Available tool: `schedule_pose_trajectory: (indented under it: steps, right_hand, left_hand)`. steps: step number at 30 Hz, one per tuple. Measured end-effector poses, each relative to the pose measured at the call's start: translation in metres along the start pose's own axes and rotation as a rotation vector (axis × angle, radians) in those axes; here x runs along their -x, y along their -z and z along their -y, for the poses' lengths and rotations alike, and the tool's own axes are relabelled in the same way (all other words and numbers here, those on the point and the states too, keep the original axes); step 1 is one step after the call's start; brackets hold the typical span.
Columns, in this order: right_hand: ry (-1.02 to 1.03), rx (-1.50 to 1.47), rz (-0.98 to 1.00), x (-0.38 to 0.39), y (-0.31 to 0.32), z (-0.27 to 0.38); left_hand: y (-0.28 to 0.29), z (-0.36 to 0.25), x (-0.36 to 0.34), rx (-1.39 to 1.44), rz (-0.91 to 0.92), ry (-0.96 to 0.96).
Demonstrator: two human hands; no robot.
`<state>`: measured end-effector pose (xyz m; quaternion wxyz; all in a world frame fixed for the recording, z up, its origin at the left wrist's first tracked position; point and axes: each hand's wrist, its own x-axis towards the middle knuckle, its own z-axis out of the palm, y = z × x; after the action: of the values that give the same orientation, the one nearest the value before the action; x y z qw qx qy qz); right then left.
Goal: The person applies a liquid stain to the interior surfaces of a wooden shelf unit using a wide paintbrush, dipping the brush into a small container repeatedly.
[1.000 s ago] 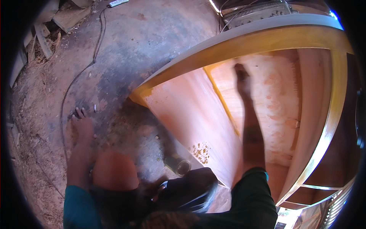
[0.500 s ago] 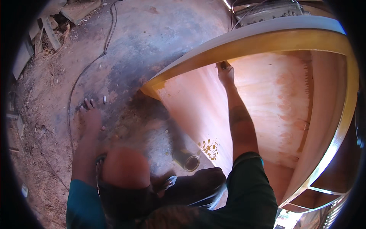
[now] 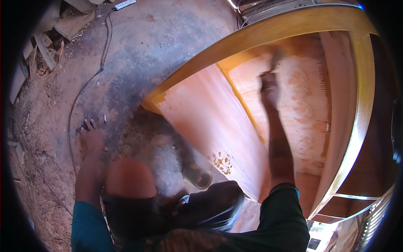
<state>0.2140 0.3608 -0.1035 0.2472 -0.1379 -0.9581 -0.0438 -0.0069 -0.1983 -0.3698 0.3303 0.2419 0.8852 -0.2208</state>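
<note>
My right hand is closed around the handle of a paintbrush, smeared by motion. Its blurred head is against the pale back panel inside a wooden cabinet, near the upper edge. Wet-looking amber finish shows along that edge and down the inner corner seam; most of the panel and the pinkish side board are bare. My left hand rests on the floor with its fingers spread, holding nothing. Beside my knee a tin can leans or lies near the cabinet; its contents are hard to make out.
A dark cable runs over the stained floor to a white power strip. Wood offcuts lie piled at the far left. Amber drips spot the side board near the can. Further dark cabinet compartments stand at the right.
My right hand has moved from the cabinet's top edge down and right over the back panel with the brush. Amber finish now shows along the inner seam. My left hand stays on the floor.
</note>
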Motion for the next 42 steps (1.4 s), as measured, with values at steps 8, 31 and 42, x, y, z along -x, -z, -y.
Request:
schedule_pose_trajectory:
  steps: [8,31,42]
  right_hand:
    - [-0.102,-0.301,0.079,0.026,-0.002,-0.024]
    - [0.000,0.163,-0.322,-0.018,0.112,-0.001]
    - [-0.039,-0.402,-0.048,0.056,-0.080,-0.014]
  left_hand:
    - [-0.004,0.000,0.002,-0.092,0.019,-0.043]
    - [0.001,-0.003,0.001,0.040,-0.002,0.100]
    - [-0.008,0.000,-0.001,0.053,-0.056,0.086]
